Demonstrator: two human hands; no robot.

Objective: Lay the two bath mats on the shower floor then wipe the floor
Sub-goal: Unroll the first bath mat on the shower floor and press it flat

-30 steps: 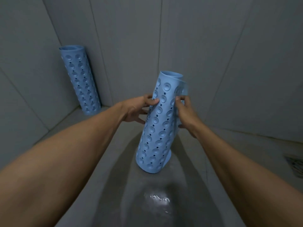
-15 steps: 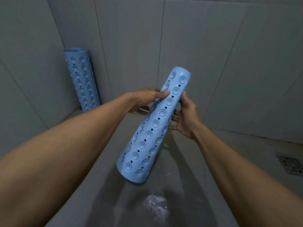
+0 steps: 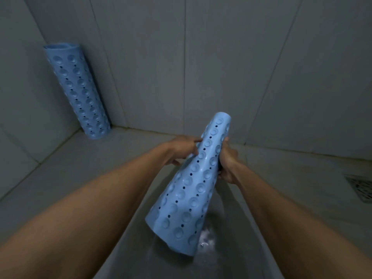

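A light blue rubber bath mat, rolled into a loose cone and covered with round suction cups and small holes (image 3: 193, 182), is held above the grey shower floor (image 3: 112, 162), tilted with its wide end toward the camera. The left hand (image 3: 181, 151) is pressed against the narrow upper part of the roll from one side, and the right hand (image 3: 227, 164) is closed around it from the other side, so the roll is clamped between both. A second rolled blue mat of the same kind (image 3: 77, 91) is standing upright in the far left corner, leaned on the grey tiled wall (image 3: 241, 67).

The material is judged to be soft and flexible, light enough for one hand, and springy, so it probably wants to unroll by itself. The floor under the roll looks wet, therefore the rubber can be slippery. The free outer edge should be taken with the fingertips, and the roll should be supported from below while it is opened. A metal drain grate (image 3: 360, 188) is seen at the right.
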